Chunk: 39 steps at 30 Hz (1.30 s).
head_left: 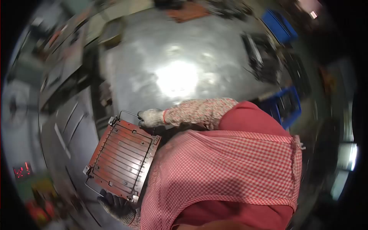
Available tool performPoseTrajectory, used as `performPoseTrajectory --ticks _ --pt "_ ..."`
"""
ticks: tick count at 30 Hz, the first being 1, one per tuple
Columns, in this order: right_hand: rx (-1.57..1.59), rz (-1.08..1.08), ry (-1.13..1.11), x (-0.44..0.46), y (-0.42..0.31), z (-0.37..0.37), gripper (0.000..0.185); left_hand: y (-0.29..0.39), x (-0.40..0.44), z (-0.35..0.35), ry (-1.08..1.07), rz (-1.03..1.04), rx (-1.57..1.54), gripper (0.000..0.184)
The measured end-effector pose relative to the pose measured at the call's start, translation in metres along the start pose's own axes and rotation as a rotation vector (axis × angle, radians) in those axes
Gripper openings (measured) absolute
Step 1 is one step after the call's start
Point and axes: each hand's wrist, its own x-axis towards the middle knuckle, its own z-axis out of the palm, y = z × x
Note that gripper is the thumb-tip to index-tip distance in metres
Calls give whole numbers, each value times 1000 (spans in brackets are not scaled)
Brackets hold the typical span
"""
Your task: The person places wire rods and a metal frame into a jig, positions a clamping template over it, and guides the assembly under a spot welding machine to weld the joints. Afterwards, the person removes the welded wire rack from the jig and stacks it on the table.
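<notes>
Beside the metal table (140, 57), I'm gripping the red plate (123, 156) by its wire handles (129, 113), right hand (151, 117) nearer the table, left hand (118, 206) farther; the grasp is looking complete, release remaining undone.

One head-worn wide view, facing steeply down, close above the checked apron (234, 165)

Left forearm (132, 221) cut off below; red digits (22, 170) unreadably blurred
</notes>
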Motion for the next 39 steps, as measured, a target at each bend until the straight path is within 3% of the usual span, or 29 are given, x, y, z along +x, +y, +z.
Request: performPoseTrajectory --ticks 1,2,3,5,6,7,9,11,12,14,15,16,17,19,21,22,23,25,27,31,33,35,36,39 --pt "27 70 -19 -10 41 -13 40 -17 1 27 -34 320 162 36" --pt "90 167 -6 -13 87 -18 38 -24 4 51 -368 562 398 47" --pt "117 176 57 -26 133 -33 38 -27 10 94 -422 607 401 47" --pt "64 172 94 -53 214 -55 42 -29 16 189 -582 -78 -275 44" --pt "19 328 45 -8 93 -21 42 55 93 129 -219 -412 -261 37" --pt "-25 369 175 -13 103 -38 41 49 100 151 -649 -12 -161 30" --pt "4 445 512 -37 131 -81 47 75 119 207 -478 -400 -263 24" --pt "50 581 1042 -76 144 -139 44 39 203 222 -934 -436 -424 22" --pt "-20 842 1047 -112 98 -183 43 31 232 234 -965 -442 -369 21" --pt "-365 1045 1423 -205 250 -182 55 -19 204 292 -898 -394 -78 20" --pt "-257 1054 1527 -238 277 -191 67 -36 218 300 -925 -361 59 19" --pt "-291 1288 1514 -267 281 -201 72 -42 216 308 -857 -338 160 20" --pt "-375 1355 1608 -290 299 -201 68 -52 212 318 -782 -320 253 20" --pt "-178 1485 1492 -323 245 -210 61 -92 223 330 -751 -236 398 25" --pt "-115 1500 1204 -343 270 -219 47 -106 218 354 -735 -170 475 26" --pt "-159 1544 1214 -345 285 -214 35 -127 221 356 -723 -201 486 26" --pt "-175 1552 1184 -351 286 -209 35 -153 231 355 -724 -189 496 28" --pt "-208 1534 1156 -351 284 -205 32 -175 251 350 -714 -191 500 29" --pt "-279 1531 1133 -346 246 -215 31 -184 255 351 -640 -38 783 50" --pt "-485 1528 1207 -354 229 -221 35 -166 240 352 -662 -127 767 62" --pt "-266 1145 1688 -369 234 -233 36 -183 255 351 -675 -34 813 62" --pt "558 405 1961 -367 201 -246 24 -182 244 351 -603 48 793 56" --pt "555 326 1951 -370 193 -251 23 -178 241 352 -531 150 784 51" --pt "520 248 1901 -359 163 -264 22 -170 238 354 -576 97 785 54"
